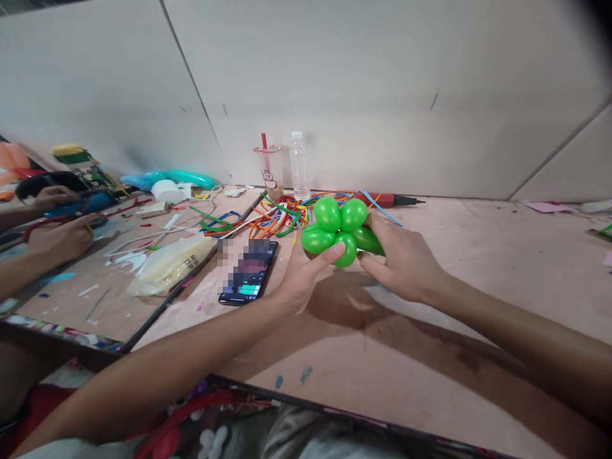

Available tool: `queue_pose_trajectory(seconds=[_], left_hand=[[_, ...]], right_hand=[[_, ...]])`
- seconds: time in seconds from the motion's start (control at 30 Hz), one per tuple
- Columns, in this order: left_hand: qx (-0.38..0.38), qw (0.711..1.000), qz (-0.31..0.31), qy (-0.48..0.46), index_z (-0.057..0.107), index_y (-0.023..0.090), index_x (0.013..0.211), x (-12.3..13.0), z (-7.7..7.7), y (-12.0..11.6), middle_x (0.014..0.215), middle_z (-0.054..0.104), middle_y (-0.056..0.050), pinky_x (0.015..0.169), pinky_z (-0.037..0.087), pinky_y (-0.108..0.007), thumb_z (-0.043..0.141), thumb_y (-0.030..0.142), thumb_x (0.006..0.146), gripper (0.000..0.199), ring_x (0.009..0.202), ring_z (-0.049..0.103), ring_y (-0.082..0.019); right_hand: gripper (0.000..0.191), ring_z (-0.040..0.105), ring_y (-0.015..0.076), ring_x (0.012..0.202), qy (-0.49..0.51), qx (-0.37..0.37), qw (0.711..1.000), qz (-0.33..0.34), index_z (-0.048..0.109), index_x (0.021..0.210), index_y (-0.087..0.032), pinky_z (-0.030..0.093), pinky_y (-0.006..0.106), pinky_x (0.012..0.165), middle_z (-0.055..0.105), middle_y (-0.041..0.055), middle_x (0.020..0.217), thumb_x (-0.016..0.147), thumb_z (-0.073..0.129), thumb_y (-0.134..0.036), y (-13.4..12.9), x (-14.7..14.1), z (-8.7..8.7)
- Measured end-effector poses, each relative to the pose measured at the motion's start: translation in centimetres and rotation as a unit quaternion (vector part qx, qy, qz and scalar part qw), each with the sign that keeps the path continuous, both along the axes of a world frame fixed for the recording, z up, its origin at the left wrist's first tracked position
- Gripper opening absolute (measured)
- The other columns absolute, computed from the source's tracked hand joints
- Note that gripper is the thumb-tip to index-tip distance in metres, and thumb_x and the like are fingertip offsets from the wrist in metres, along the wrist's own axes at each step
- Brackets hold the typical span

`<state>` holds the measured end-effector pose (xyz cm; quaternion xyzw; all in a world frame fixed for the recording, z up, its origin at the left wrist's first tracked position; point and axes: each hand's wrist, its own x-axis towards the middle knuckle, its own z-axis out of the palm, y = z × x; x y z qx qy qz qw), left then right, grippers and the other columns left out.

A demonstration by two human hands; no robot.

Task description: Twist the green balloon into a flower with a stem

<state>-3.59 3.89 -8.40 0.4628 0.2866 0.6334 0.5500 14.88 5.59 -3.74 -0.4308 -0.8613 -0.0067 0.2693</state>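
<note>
A green balloon (327,214) twisted into several round bubbles is held above the table between both hands. My left hand (303,274) grips it from the lower left, its thumb pressed on the bottom bubble. On the right, my right hand (401,258) has its fingers around a longer green part that points right. Just behind the balloon lies a pile of thin, uninflated balloons (272,220) in many colours. A lit phone (253,271) rests on the table to the left of my left hand.
A clear bottle (299,169) and a cup with a red straw (270,171) stand near the wall. Behind the balloon lies a red pump (382,199). At left, a plastic bag (172,264) lies on the adjoining table (109,309), near another person's hands (62,239).
</note>
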Motion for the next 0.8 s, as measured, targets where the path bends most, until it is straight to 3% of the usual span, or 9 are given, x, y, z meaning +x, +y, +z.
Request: queue_pose_trajectory(seconds=[0.1,0.27,0.4,0.5,0.6,0.7,0.8], left_hand=[[0.013,0.999,0.030,0.014,0.060,0.022,0.115,-0.1,0.3,0.1,0.108,0.068,-0.002,0.093,0.051,-0.033,0.088,0.030,0.068,0.055,0.099,0.065,-0.018],[0.042,0.994,0.051,0.087,0.060,0.021,0.103,-0.1,0.8,-0.6,0.099,0.065,0.000,0.079,0.054,-0.029,0.090,0.031,0.064,0.050,0.089,0.063,-0.017],[0.072,0.980,0.109,0.150,0.054,0.022,0.106,0.1,1.0,-0.9,0.097,0.060,0.000,0.076,0.051,-0.027,0.090,0.030,0.062,0.058,0.089,0.061,-0.016],[0.105,0.970,0.129,0.176,0.053,0.022,0.108,-0.1,1.0,-0.7,0.102,0.060,-0.001,0.083,0.050,-0.028,0.089,0.028,0.063,0.059,0.096,0.060,-0.017],[0.134,0.969,0.119,0.170,0.050,0.023,0.111,-0.5,0.8,-0.2,0.110,0.061,-0.002,0.088,0.049,-0.029,0.088,0.027,0.066,0.059,0.102,0.061,-0.018],[0.134,0.971,0.085,0.179,0.051,0.023,0.114,-1.0,0.9,0.2,0.122,0.060,-0.006,0.093,0.048,-0.031,0.087,0.030,0.069,0.058,0.112,0.060,-0.022],[0.125,0.972,0.064,0.187,0.049,0.024,0.121,-1.3,1.1,0.3,0.130,0.059,-0.009,0.097,0.048,-0.036,0.087,0.036,0.070,0.065,0.119,0.059,-0.025]], right_hand=[[0.037,0.065,0.0329,0.102,0.034,-0.076,0.995,0.052,0.056,0.122,-0.018,0.047,0.043,0.084,0.071,0.0128,0.111,0.094,0.045,-0.039,0.0,0.1,0.2],[0.041,0.064,0.0285,0.109,0.133,-0.171,0.974,0.071,0.066,0.111,-0.024,0.046,0.041,0.093,0.072,0.0079,0.117,0.100,0.042,-0.055,0.5,0.0,0.2],[0.041,0.064,0.0266,0.100,0.144,-0.157,0.975,0.069,0.070,0.103,-0.022,0.047,0.038,0.087,0.074,0.0063,0.104,0.099,0.045,-0.053,1.0,-0.1,0.1],[0.043,0.062,0.0220,0.076,0.144,-0.143,0.978,0.044,0.068,0.081,-0.019,0.045,0.034,0.069,0.070,0.0041,0.079,0.097,0.047,-0.053,1.0,0.0,0.4],[0.048,0.054,0.0162,0.053,0.169,-0.189,0.967,0.035,0.057,0.064,-0.020,0.039,0.030,0.053,0.058,0.0001,0.056,0.096,0.046,-0.055,0.9,0.2,1.0],[0.051,0.055,0.0156,0.050,0.154,-0.213,0.963,0.054,0.054,0.062,-0.021,0.038,0.029,0.051,0.057,-0.0004,0.054,0.097,0.043,-0.056,1.0,0.5,1.5],[0.043,0.060,0.0188,0.062,0.057,-0.102,0.993,0.020,0.064,0.071,-0.020,0.036,0.030,0.056,0.066,0.0030,0.066,0.097,0.046,-0.049,1.0,0.8,1.6]])
